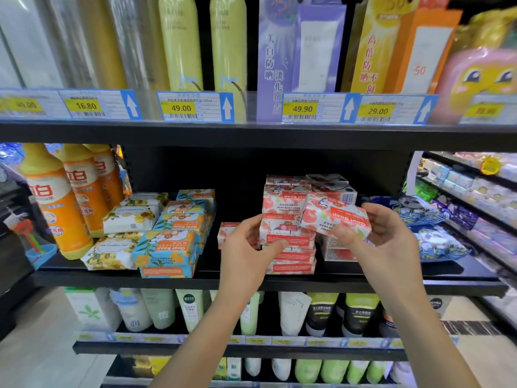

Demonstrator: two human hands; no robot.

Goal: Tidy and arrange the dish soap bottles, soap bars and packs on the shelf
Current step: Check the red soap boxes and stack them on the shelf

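On the middle shelf stands a stack of red and white Goat Soap boxes. My left hand grips the stack's left side, thumb on the front of one box. My right hand holds a single red Goat Soap box, tilted, above the right part of the stack. A lone red box lies behind my left hand. Blue and orange Goat Soap boxes are stacked to the left, next to white floral soap bars. Orange dish soap bottles stand at the far left.
Blue patterned packs lie at the right end of the shelf. Price tags line the upper shelf below tall yellow bottles and boxed creams. Tubes and bottles fill the lower shelf. Another shelving unit runs along the right.
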